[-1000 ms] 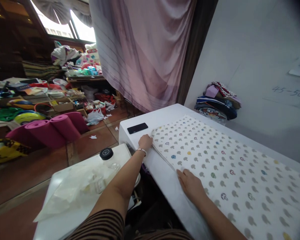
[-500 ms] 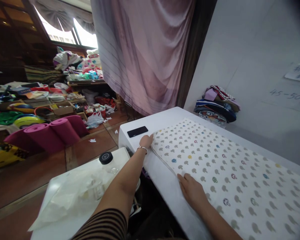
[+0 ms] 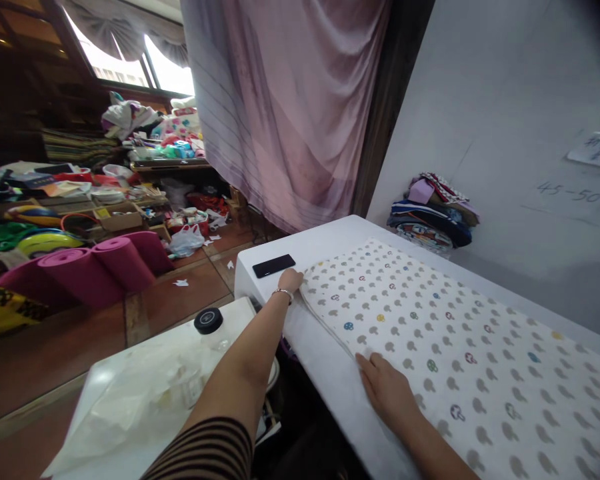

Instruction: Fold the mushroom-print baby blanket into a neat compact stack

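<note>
A white cloth point(image 3: 420, 333) printed with grey and coloured mushrooms lies spread over the white-covered table point(image 3: 325, 241). At its far left corner my left hand point(image 3: 291, 281), a bracelet on the wrist, is closed on the edge. My right hand point(image 3: 384, 385) pinches the same near edge, closer to me; the thumb is partly hidden. Between the two hands the edge runs in a slight curve and shows a folded border. A black phone point(image 3: 274, 265) lies flat on the table just beyond my left hand, apart from the cloth.
To the left, a low white stand point(image 3: 105, 373) bears a black-lidded clear jar point(image 3: 209, 321) and crumpled translucent plastic point(image 3: 145, 393). Pink rolled mats point(image 3: 80, 273) and piled goods sit on the tiled floor. Folded fabrics point(image 3: 430, 213) are stacked by the wall beyond the table.
The cloth's near edge between my hands bows slightly more. Both hands keep their hold in nearly the same places. The view has shifted a little.
</note>
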`<control>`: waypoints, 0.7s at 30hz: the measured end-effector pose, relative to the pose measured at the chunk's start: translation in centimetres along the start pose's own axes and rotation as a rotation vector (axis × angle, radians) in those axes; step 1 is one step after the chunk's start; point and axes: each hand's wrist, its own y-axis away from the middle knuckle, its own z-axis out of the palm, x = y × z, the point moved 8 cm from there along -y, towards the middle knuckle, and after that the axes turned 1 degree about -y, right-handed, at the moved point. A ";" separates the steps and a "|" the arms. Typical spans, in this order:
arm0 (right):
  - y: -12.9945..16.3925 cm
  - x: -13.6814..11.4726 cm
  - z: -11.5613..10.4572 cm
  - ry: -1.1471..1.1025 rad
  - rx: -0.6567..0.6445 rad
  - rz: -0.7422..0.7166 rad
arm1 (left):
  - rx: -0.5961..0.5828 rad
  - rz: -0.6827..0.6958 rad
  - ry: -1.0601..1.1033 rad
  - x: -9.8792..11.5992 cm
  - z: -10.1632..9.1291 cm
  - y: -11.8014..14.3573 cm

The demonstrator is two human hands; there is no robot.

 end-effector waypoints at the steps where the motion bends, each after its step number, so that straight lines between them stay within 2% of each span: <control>1: 0.0 0.0 0.0 0.001 -0.007 -0.001 | -0.004 0.006 0.004 0.0 -0.1 0.0; 9: -0.1 -0.1 0.1 0.018 -0.006 -0.004 | -0.013 0.095 0.025 1.4 -0.5 0.8; 21: 0.1 0.0 0.2 0.020 0.121 -0.069 | 0.031 0.110 -0.021 1.0 -0.5 0.7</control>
